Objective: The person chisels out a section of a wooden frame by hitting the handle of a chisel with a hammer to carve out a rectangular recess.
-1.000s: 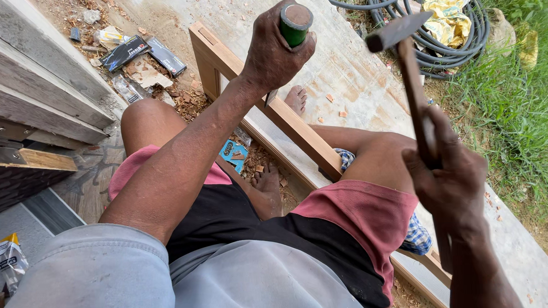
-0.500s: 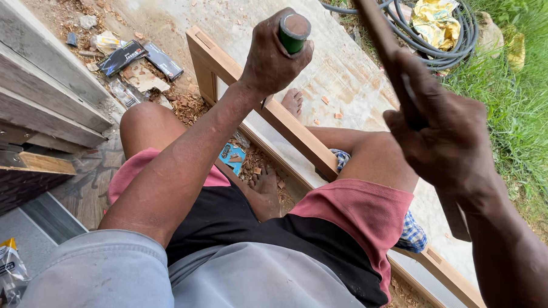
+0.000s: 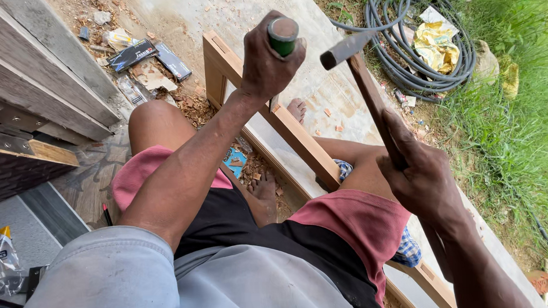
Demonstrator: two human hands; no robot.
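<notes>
My left hand point(image 3: 269, 62) grips a chisel with a green handle point(image 3: 282, 36), held upright over a long wooden frame piece point(image 3: 298, 138) that runs across the concrete. My right hand point(image 3: 422, 180) holds a hammer by its wooden handle point(image 3: 372, 105). The dark hammer head point(image 3: 346, 48) sits just right of the chisel's top, close to it. The chisel's blade is hidden behind my left hand. I sit with my legs astride the wood, in pink shorts, bare feet point(image 3: 297, 109) beside the frame.
A coiled grey hose point(image 3: 416, 64) with a crumpled yellow wrapper point(image 3: 435, 42) lies on the ground by the grass at right. Wood chips and dark packets point(image 3: 140, 55) litter the ground at upper left. Wooden planks point(image 3: 36, 114) stand at left.
The hammer was raised and swung back half a second ago; now its head has come down close to the top of the chisel. My left hand has kept the chisel in place.
</notes>
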